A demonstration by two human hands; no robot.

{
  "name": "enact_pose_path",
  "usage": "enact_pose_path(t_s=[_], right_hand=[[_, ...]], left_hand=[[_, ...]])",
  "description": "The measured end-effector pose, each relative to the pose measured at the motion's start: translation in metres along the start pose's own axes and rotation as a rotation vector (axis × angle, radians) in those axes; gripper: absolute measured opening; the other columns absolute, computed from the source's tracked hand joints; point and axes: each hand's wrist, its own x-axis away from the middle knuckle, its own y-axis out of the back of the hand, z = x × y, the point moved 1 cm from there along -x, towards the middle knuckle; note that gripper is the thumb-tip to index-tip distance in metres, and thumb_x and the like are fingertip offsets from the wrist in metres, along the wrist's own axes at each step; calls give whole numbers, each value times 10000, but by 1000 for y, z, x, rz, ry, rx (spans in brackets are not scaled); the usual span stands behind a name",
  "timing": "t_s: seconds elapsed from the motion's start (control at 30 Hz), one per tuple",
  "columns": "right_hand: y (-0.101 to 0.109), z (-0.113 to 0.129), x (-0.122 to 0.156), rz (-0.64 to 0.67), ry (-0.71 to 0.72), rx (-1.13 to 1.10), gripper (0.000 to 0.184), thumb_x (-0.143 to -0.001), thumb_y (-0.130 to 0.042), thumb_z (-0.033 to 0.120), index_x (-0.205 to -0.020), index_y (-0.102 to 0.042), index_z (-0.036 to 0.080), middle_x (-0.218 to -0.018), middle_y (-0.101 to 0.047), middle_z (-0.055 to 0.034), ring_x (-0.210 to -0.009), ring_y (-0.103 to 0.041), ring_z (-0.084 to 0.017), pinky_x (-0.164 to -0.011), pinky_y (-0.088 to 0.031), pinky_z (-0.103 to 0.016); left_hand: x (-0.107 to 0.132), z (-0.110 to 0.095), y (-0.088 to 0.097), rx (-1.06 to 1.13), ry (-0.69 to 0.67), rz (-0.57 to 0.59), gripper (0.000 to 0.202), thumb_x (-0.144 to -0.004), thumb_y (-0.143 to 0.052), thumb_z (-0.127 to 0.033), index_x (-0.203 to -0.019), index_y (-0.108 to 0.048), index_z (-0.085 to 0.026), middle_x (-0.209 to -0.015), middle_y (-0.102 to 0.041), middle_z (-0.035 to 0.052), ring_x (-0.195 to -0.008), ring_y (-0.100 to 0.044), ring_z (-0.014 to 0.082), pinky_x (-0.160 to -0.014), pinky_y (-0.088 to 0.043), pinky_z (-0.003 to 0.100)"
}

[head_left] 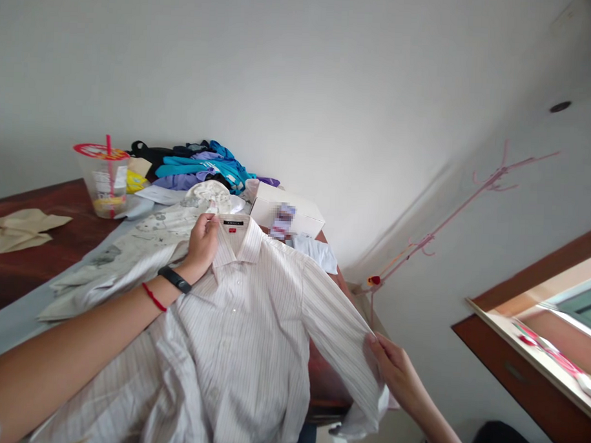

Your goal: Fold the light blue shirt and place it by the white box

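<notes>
A white shirt with thin stripes [243,323] lies spread front-up on the table, its collar pointing away from me. My left hand [202,241] grips the collar at its left side, fingers closed on the fabric. A black band and a red thread are on that wrist. My right hand [399,370] holds the end of the shirt's right sleeve near the cuff, which hangs past the table's edge.
A patterned pale garment [130,248] lies under the shirt's left side. Behind it are a heap of blue and purple clothes [200,166], a white box [286,211], a plastic cup with a red straw [106,176] and a beige cloth [21,228] on the dark wooden table [12,270].
</notes>
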Motion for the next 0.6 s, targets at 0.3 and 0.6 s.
enact_pose_path(t_s=[0.3,0.6], right_hand=[[21,-4,3,200,-5,17,622,-884,-536,744,-629,-538,177,-616,-413,9,-628,-378,-143,-566,-348,-252],[27,-10,19,127,-37,154,640,-872,-487,794,-662,-531,191,-625,-448,-4,-645,-412,-162,-563,-361,-253]], left_hand=[[1,-1,0,2,-1,16,223,-996,-520,-428,-981,-595,-220,-879,-640,24,-854,-605,201,-809,-463,310],[4,-7,-1,0,-57,33,237,-988,-522,-442,-985,-595,-217,-929,-652,39,-925,-608,235,-869,-457,357]])
